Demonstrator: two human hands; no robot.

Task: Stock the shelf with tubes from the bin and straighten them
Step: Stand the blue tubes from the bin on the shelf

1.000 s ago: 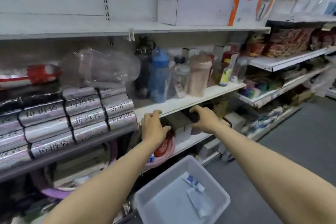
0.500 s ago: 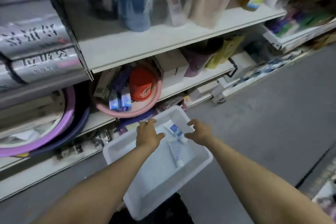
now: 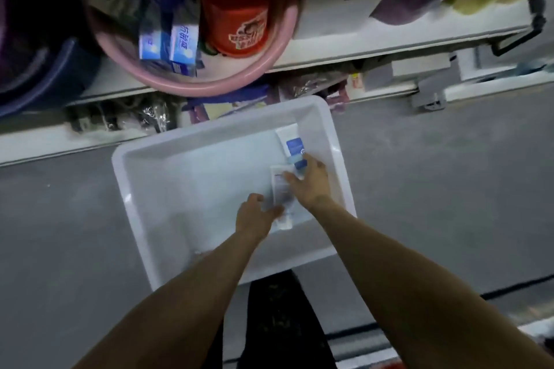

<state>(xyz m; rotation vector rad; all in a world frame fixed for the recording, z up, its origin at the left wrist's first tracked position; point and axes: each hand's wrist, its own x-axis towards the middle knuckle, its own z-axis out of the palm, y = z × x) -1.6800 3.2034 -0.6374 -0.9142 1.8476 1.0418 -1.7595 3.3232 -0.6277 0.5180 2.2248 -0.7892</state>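
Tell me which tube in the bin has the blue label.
The far tube, by the bin's far right corner. The near tube is pale grey-white, without blue.

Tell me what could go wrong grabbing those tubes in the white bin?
Both the left hand and right hand crowd one pale tube, so the grip may be clumsy and it could slip back into the bin. The blue-label tube lies beside it and might get dragged. The pink basin overhangs the shelf edge; rising hands could bump it.
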